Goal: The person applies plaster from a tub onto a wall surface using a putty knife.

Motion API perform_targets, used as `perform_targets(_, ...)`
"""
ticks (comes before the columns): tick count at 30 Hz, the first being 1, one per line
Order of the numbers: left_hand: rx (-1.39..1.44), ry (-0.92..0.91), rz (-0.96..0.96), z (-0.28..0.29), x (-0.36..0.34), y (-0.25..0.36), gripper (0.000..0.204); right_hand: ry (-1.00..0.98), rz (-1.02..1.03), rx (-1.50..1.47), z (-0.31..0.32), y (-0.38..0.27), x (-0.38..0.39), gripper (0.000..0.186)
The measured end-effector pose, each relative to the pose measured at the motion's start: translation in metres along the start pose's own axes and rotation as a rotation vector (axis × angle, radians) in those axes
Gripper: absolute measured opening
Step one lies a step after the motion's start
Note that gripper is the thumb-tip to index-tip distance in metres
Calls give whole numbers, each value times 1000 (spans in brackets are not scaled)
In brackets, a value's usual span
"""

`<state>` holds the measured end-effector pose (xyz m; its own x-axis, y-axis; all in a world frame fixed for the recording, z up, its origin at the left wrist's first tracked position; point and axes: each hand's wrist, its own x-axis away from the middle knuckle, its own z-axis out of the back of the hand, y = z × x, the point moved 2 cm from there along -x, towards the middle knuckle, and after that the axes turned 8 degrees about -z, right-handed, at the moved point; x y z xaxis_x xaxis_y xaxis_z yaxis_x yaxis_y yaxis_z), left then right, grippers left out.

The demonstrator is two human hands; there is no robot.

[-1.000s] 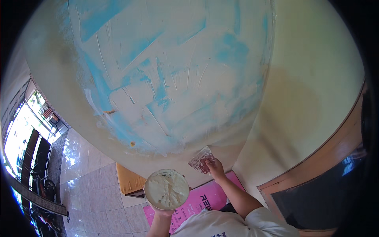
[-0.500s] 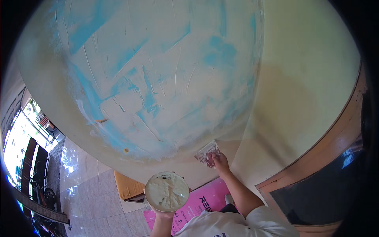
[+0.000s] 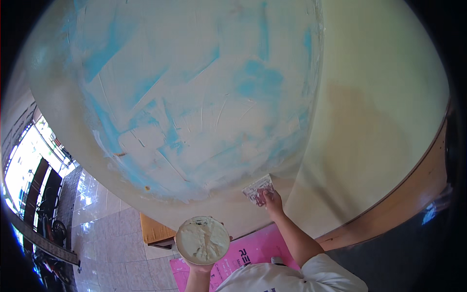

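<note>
My left hand (image 3: 198, 266) holds up a round tub (image 3: 203, 240) from below, its fingers curled round the sides. Thick off-white putty fills the tub, its surface rough and scooped. In my right hand (image 3: 273, 200) is a wide, flat putty knife (image 3: 259, 189), its blade smeared with white putty. That blade is close to the lower part of the wall; whether it touches, I cannot tell. Above both hands spreads a large wall patch (image 3: 204, 112), light blue showing through uneven streaks and ridges of whitish putty.
A pink printed mat (image 3: 258, 243) lies on the floor beneath me. Beside the tub stands a low seat with a yellow-tan top (image 3: 156, 228). Pale floor tiles (image 3: 116, 238) stretch left toward a bright opening with a motorcycle (image 3: 53, 233). A brown wooden frame (image 3: 389, 214) runs along the right.
The view has shifted a little, so the wall's patch sits slightly lower and further left. Both hands keep nearly the same places, with the tub and putty knife still held.
</note>
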<state>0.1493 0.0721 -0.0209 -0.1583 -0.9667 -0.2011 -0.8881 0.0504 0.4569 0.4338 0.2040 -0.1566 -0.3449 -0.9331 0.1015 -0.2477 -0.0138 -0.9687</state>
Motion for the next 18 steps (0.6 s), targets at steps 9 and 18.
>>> perform_targets(9,177,81,50,-28,-14,-46,94,-90,265,104,-32,-141,-24,46)
perform_targets(18,-1,69,6,-21,-10,-80,81,11,161,242,63,-13,-34,38)
